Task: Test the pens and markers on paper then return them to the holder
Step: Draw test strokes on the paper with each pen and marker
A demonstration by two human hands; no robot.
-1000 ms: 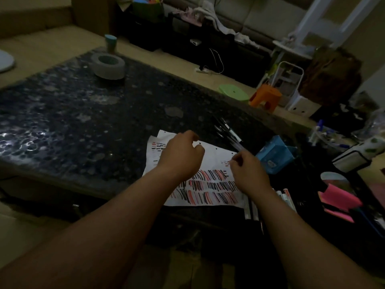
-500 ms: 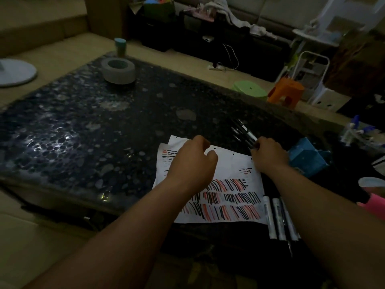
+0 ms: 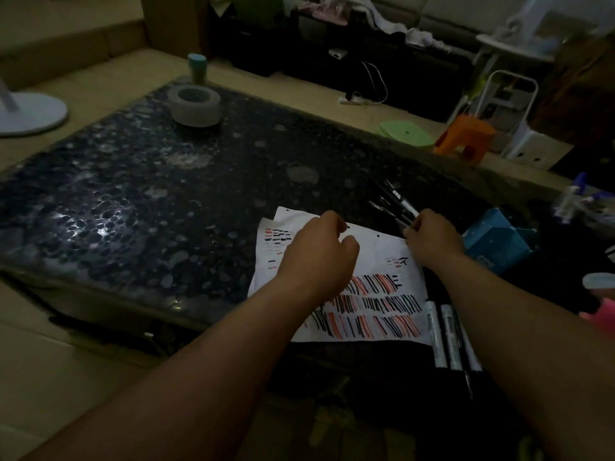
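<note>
Pens point(image 3: 396, 204): light, stiff, slick; take mid-barrel.
Right hand point(image 3: 432, 237): pinching their near ends.
Left hand point(image 3: 319, 251): curled on paper point(image 3: 376, 249); hold unclear.

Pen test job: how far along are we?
Done: the paper carries rows of red and black test strokes. In hand: the right hand is at the loose pens above the sheet, grip unclear; the left hand rests curled on the paper. Left: three markers lie beside the paper; none visibly back in the blue holder.
</note>
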